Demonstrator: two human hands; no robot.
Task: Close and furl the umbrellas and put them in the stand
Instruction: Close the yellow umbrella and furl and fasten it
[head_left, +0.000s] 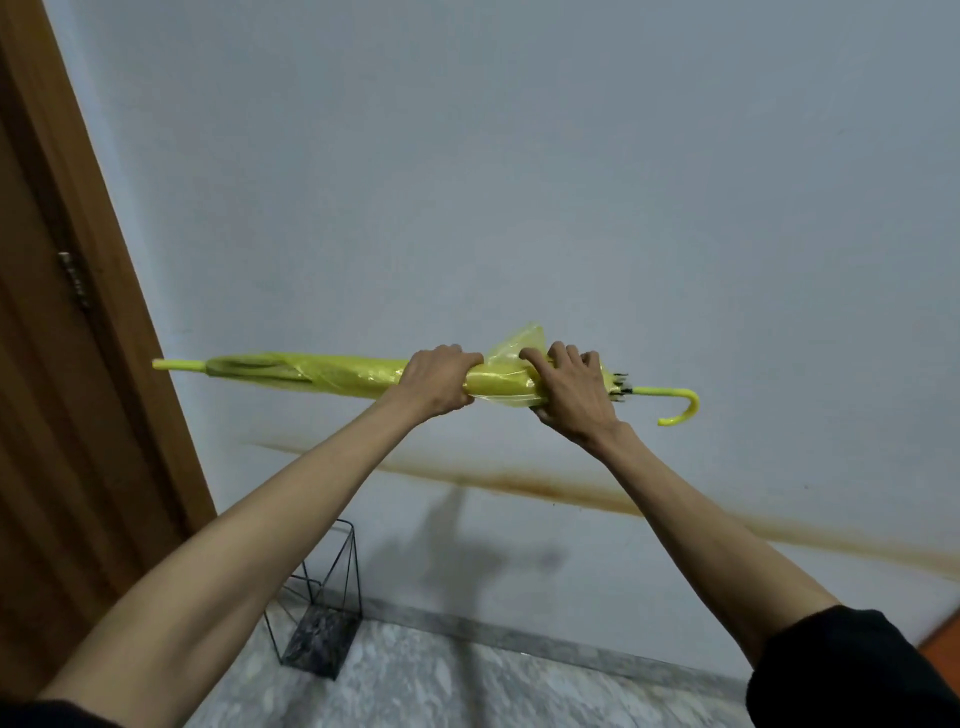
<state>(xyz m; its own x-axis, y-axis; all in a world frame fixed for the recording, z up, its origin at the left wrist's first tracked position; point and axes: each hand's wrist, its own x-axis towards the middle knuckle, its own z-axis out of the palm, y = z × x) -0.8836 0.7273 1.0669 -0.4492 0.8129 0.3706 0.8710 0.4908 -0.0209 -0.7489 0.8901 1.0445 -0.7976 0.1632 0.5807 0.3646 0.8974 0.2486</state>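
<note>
A closed yellow-green umbrella (343, 373) with a translucent canopy is held level in the air before the wall, tip to the left and hooked handle (680, 406) to the right. My left hand (436, 379) grips the rolled canopy near its middle. My right hand (571, 397) wraps around the canopy closer to the handle, where a loose flap of plastic sticks up between the hands. Below, on the floor by the wall, stands a black wire umbrella stand (322, 613) with a dark base, with nothing visible inside it.
A brown wooden door (62, 415) with a hinge fills the left edge. The pale wall (519, 182) carries a brown stain line low down. The floor (441, 686) is grey marbled stone.
</note>
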